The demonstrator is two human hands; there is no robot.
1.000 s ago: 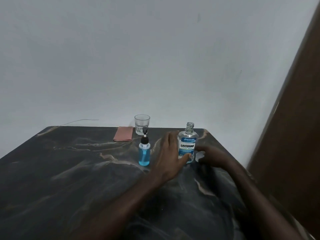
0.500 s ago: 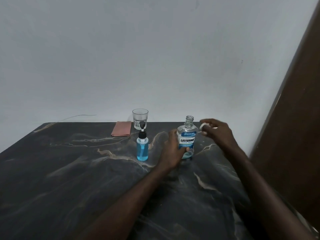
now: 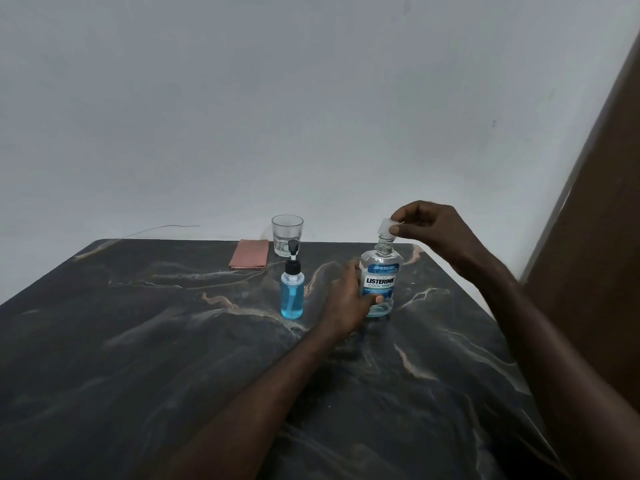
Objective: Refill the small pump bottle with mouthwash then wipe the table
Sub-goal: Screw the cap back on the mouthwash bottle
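- Two hands are in view over a dark marbled worktop (image 3: 173, 358), seen from the head camera.
- Left hand (image 3: 348, 299): wrapped around the lower left side of the mouthwash bottle (image 3: 380, 284), thumb across the front label, closed on it. The bottle stands upright on the worktop, toward the far right corner, with only a shallow layer of liquid visible at its base.
- Right hand (image 3: 429, 226): raised above the bottle, thumb and fingertips pinched on a small white cap (image 3: 386, 226). The cap sits directly over the open neck; whether it touches the threads cannot be told.
- Small pump bottle (image 3: 292, 294): upright just left of the left hand, apart from it, black pump head fitted, blue liquid filling most of the body.
- Clear drinking glass (image 3: 287, 235): upright behind the pump bottle, near the far edge, a little clear liquid at the bottom.
- Folded pink cloth (image 3: 249, 259): flat on the worktop, just left of the glass, untouched.
- Pale wall (image 3: 277, 116) behind; brown panel (image 3: 595, 237) at right.
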